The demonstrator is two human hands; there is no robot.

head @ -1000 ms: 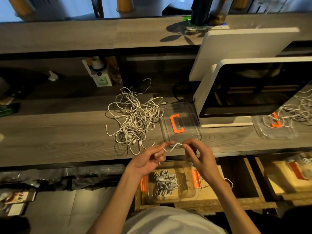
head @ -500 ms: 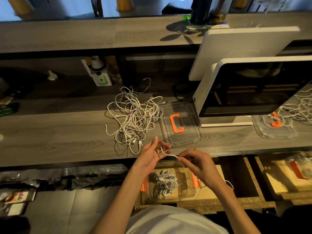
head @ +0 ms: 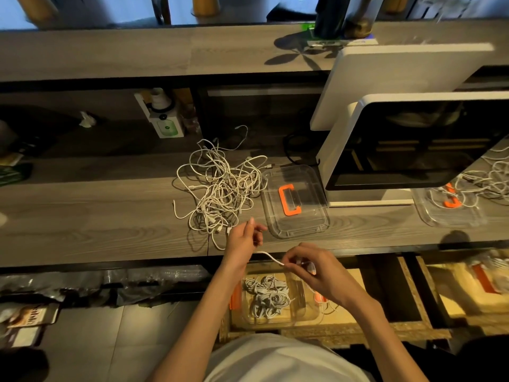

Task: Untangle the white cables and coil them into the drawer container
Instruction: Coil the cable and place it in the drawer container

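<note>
Magazine [head: 27,318] lay on the tiled floor at far left, below the counter edge. Farther right, a small white device with a green label [head: 165,125] stood on the lower shelf behind the wooden counter [head: 82,216]. Tangled pile of white cables [head: 220,188] sat on the counter left of centre, loops spread loosely, several plug ends trailing toward the near edge. Left hand [head: 242,241] hovered at the near edge of that pile, thumb raised, fingers curled in around one end of a short white cable [head: 271,257]; exact grip point hidden by the palm. Cable stretch ran down and right, in the air, to the right hand [head: 316,268]. Right hand's thumb and forefinger were pinched together on the cable's other end, remaining fingers curled.

Directly under both hands, a clear container [head: 275,301] with orange clips sat inside the open drawer [head: 358,329], holding a bundle of already coiled white cables [head: 267,296]. Just right of the pile on the counter, a clear lid with an orange handle [head: 294,199] lay flat, touching the outer loops. Right again, a white-framed screen [head: 413,144] stood tilted. At far right, a second clear lid [head: 449,208] carried more loose white cable across it.
</note>
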